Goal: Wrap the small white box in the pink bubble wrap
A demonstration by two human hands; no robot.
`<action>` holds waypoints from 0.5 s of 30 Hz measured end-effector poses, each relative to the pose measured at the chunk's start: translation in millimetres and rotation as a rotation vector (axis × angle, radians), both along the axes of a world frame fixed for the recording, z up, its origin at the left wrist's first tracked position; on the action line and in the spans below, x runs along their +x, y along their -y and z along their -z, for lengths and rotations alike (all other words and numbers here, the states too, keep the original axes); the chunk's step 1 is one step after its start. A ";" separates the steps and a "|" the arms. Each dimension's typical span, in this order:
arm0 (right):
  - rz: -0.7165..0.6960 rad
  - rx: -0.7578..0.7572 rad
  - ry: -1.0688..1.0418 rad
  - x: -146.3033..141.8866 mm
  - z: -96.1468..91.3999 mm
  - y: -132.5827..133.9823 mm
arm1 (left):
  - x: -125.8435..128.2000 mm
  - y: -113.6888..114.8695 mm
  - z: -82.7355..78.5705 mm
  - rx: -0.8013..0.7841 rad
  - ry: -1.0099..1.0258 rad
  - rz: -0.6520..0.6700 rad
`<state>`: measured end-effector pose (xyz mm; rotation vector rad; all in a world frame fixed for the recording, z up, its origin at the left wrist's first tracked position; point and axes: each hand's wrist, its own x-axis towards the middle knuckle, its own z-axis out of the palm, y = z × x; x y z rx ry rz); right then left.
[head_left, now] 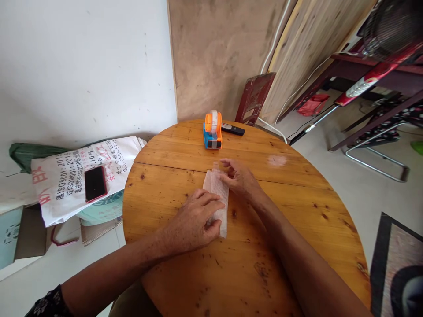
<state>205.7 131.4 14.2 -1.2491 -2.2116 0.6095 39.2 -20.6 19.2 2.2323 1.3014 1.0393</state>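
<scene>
A flat, narrow bundle of bubble wrap (216, 185) lies lengthwise on the round wooden table (178, 149); what is inside cannot be made out. Across its near half, my left hand (200, 215) holds it down, fingers curved over the top and thumb a little apart. At the far end a short strip of clear tape (216, 165) sticks out past the wrap. My right hand (241, 180) is open beside that end, thumb at the wrap's edge and index finger raised away from the thumb. Beyond both hands stands an orange and blue tape dispenser (213, 132) with a clear roll.
Behind the dispenser lies a black remote control (235, 129). A phone (95, 183) rests on a white printed sack (122, 156) left of the table. At the far edge stands a dark red chair (256, 97). A fan (393, 31) and a metal-framed stool (376, 152) are at the right.
</scene>
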 end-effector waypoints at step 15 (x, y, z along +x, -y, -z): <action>0.040 -0.330 0.043 -5.1 -10.5 -2.4 | 0.6 2.0 0.6 0.044 0.008 -0.011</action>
